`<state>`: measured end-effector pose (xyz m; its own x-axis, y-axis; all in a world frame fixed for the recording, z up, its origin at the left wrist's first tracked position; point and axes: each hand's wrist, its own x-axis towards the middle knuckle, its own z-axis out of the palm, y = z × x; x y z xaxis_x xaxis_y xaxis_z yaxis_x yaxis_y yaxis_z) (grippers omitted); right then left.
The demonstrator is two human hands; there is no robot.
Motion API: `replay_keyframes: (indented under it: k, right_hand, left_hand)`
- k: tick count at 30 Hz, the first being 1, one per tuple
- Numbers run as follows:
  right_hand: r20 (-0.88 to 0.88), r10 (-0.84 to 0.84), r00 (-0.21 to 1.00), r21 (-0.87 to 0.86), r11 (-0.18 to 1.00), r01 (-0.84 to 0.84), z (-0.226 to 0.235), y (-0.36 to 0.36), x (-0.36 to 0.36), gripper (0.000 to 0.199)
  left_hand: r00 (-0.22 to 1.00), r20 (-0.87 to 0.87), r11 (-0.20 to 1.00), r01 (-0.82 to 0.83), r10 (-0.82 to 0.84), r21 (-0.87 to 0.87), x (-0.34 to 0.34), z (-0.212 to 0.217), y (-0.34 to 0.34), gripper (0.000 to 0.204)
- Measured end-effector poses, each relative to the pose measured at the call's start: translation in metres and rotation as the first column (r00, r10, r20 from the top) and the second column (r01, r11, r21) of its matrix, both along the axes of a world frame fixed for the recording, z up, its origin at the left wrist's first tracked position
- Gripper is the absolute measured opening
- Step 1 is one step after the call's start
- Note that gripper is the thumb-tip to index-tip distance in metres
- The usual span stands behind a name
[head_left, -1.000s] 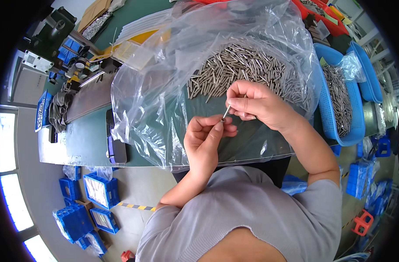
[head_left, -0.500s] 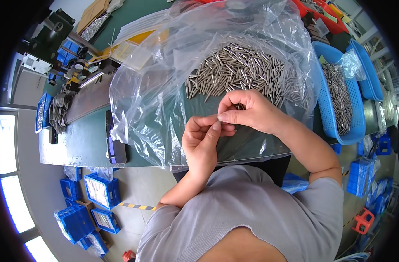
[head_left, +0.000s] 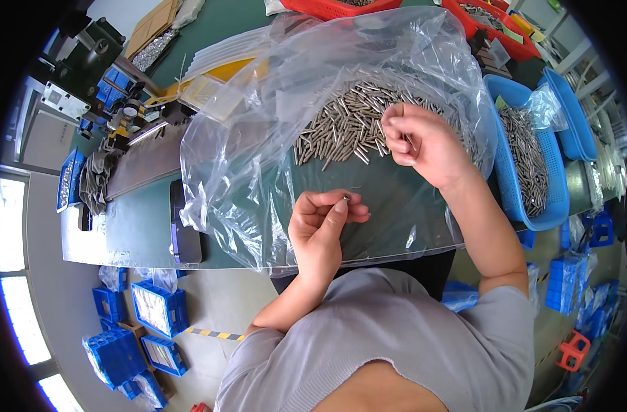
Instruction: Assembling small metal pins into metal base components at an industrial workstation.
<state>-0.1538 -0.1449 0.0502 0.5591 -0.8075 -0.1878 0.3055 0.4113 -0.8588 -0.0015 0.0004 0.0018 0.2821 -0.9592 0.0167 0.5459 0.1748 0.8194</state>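
Note:
Near the front of the bench my left hand (head_left: 322,223) is closed, thumb against curled fingers. In that pinch sits a small metal pin (head_left: 346,198), with just its end showing. Farther off and to the right, my right hand (head_left: 427,145) is raised over the right part of a pile of metal pins (head_left: 341,123). Its fingers are curled in, and a small dark bit shows between them; what it is I cannot make out. The short grey pins lie heaped on and under a crumpled clear plastic bag (head_left: 238,165) spread over the green bench top.
A blue basket (head_left: 533,172) of similar pins stands at the right, another blue basket (head_left: 574,117) beside it. Red trays (head_left: 320,8) sit at the back. On the left are a dark phone (head_left: 184,226), a bench machine (head_left: 94,69) and a blue bin (head_left: 67,178).
My hands were together at the fingertips. Now the right hand has moved away, up and to the right over the pile, while the left stays almost in place with its pin.

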Motion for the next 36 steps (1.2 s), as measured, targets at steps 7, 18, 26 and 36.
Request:
replay_keyframes:
  k: [7,18,26,36]
  right_hand:
    - [-0.634,-0.489,0.599,-0.773,0.412,-0.483,-0.025,0.013,0.018,0.014]
    - [-0.612,-0.610,0.503,-0.670,0.063,-0.739,-0.029,0.020,0.015,0.014]
    - [-0.547,-0.140,0.825,-0.714,0.593,-0.373,-0.009,0.022,0.013,0.009]
    - [-0.309,0.343,0.887,-0.103,0.915,-0.390,0.003,0.032,0.015,0.010]
  left_hand:
    - [1.000,0.008,1.000,0.004,-0.004,-0.005,0.000,0.000,-0.001,0.004]
    - [1.000,0.022,1.000,0.007,-0.007,-0.017,0.000,0.000,-0.001,0.005]
    - [1.000,0.017,1.000,-0.012,0.012,0.008,0.000,0.000,0.000,0.006]
    - [1.000,0.002,1.000,-0.018,0.018,0.014,-0.002,0.002,-0.001,0.008]
